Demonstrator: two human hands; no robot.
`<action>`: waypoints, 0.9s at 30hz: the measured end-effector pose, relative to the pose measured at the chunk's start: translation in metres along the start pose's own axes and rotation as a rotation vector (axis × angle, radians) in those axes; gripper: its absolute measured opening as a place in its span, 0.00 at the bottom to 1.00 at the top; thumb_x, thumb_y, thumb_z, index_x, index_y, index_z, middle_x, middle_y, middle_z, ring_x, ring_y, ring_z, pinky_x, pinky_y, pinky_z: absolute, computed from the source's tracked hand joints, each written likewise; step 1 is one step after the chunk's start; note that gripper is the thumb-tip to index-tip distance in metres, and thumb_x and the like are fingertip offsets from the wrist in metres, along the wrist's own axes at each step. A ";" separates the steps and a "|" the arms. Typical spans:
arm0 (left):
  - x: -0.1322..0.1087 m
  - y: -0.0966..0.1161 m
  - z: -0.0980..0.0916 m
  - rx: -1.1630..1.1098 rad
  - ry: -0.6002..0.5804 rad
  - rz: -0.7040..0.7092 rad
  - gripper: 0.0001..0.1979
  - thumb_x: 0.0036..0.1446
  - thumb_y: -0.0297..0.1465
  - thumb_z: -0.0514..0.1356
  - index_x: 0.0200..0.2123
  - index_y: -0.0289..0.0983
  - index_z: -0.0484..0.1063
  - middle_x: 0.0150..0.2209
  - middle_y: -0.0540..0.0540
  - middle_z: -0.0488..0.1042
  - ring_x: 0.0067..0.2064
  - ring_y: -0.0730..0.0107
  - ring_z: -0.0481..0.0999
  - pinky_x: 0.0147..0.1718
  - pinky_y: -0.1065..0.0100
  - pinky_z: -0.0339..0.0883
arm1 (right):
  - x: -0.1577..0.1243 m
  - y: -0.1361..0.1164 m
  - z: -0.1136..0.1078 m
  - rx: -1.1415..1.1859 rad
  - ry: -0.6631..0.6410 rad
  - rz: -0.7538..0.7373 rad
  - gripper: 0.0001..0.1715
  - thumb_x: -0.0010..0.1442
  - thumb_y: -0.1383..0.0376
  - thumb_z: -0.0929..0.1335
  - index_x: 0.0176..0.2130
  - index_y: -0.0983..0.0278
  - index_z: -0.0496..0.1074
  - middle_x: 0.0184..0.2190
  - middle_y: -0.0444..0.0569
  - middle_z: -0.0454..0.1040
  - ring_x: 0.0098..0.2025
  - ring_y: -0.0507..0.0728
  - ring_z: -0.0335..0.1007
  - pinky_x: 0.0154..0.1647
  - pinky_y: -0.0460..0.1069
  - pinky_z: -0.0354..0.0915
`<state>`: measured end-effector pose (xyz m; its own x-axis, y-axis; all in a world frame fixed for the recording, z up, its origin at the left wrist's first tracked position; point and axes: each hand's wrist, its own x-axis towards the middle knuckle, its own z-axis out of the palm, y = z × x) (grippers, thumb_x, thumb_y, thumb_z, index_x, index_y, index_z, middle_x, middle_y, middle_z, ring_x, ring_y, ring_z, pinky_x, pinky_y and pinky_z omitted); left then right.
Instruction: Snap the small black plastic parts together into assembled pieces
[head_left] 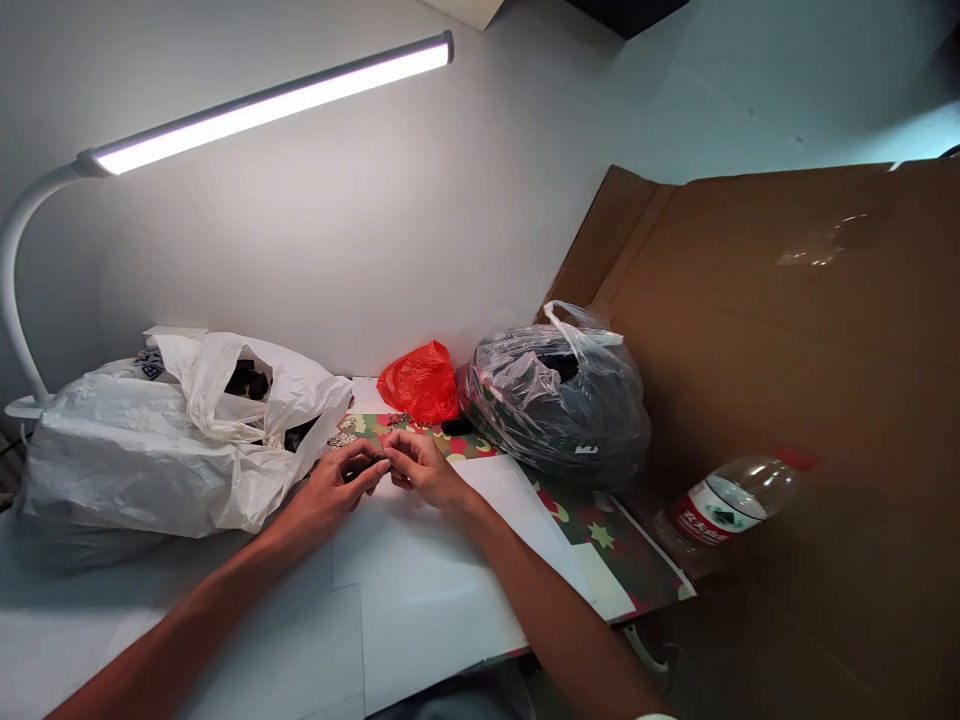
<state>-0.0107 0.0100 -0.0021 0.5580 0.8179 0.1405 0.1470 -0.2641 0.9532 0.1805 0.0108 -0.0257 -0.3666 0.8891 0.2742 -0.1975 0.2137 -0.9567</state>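
Observation:
Both hands meet over the white paper sheets (435, 570) on the table. My left hand (341, 480) is closed around a small dark object (364, 467), mostly hidden by the fingers; its kind does not show. My right hand (420, 465) pinches at the near end of that same object, thumb and fingertips together, and whatever lies between them is too small to make out. Just beyond the hands lie small metallic-looking pieces (346, 432) on the patterned table cover, close to a red plastic bag (421, 383).
A large white plastic bag (150, 440) with dark items stands left, a clear bag (562, 400) of dark things at back right. A lit lamp (277, 103) hangs above. A plastic bottle (727, 505) with a red cap leans by a cardboard sheet (810, 330) on the right.

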 end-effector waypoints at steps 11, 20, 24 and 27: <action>-0.003 0.011 0.003 0.064 0.040 0.049 0.21 0.63 0.51 0.62 0.37 0.37 0.75 0.24 0.53 0.67 0.25 0.74 0.61 0.24 0.72 0.52 | -0.002 0.005 0.006 0.023 0.024 0.035 0.33 0.58 0.37 0.74 0.35 0.60 0.63 0.22 0.35 0.59 0.20 0.48 0.52 0.21 0.46 0.48; -0.002 0.011 0.001 0.043 0.044 0.024 0.22 0.59 0.52 0.64 0.37 0.37 0.77 0.24 0.53 0.67 0.24 0.75 0.58 0.22 0.73 0.50 | -0.001 0.004 0.012 0.052 0.065 0.008 0.33 0.57 0.37 0.75 0.33 0.60 0.64 0.22 0.35 0.55 0.20 0.47 0.46 0.23 0.47 0.44; -0.002 0.007 0.000 0.048 0.030 0.015 0.21 0.63 0.51 0.63 0.41 0.38 0.77 0.25 0.54 0.67 0.23 0.77 0.55 0.21 0.73 0.49 | -0.001 0.001 0.013 0.075 0.063 -0.008 0.34 0.57 0.38 0.75 0.32 0.61 0.64 0.23 0.35 0.56 0.21 0.47 0.47 0.24 0.47 0.45; -0.003 0.008 0.000 0.045 0.032 0.024 0.20 0.63 0.50 0.63 0.41 0.37 0.77 0.27 0.51 0.71 0.25 0.76 0.59 0.22 0.74 0.50 | -0.001 0.000 0.012 0.080 0.069 -0.005 0.34 0.56 0.37 0.76 0.32 0.61 0.64 0.22 0.35 0.56 0.21 0.47 0.46 0.23 0.47 0.45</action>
<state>-0.0110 0.0050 0.0050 0.5353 0.8268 0.1729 0.1709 -0.3065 0.9364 0.1695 0.0051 -0.0247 -0.3024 0.9145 0.2687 -0.2719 0.1874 -0.9439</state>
